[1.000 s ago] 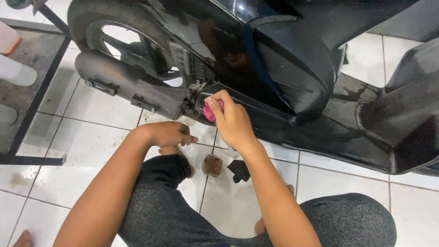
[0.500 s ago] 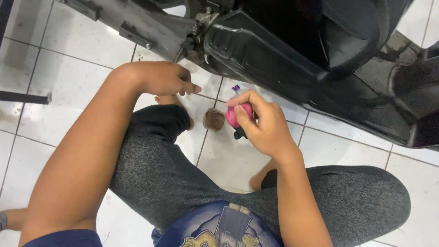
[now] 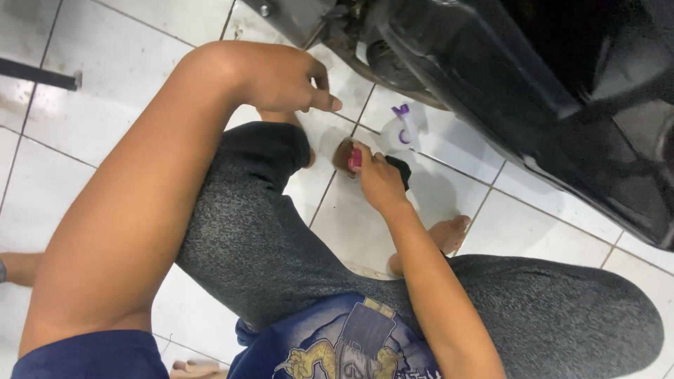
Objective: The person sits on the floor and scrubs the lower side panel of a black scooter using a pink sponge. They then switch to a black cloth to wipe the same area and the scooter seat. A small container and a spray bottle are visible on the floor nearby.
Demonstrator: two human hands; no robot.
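"Two hands, and only one of them is busy?"

"Yes. My right hand (image 3: 379, 179) is down at the white tiled floor (image 3: 105, 105), fingers curled around a small pink thing (image 3: 356, 160) (too small for me to tell what it is), right beside a little brown object (image 3: 342, 153) and a black one (image 3: 401, 168)."

"Why so low?"

"I judge it is because my bits lie there, within reach between my knee and the black scooter (image 3: 533, 77). A small white bottle with a purple cap (image 3: 401, 130) stands just beyond my knuckles."

"And the left?"

"My left hand (image 3: 284, 74) holds nothing. It hangs loosely curled over my raised knee in grey trousers (image 3: 267, 203), the wrist resting there, probably to steady me while I crouch."
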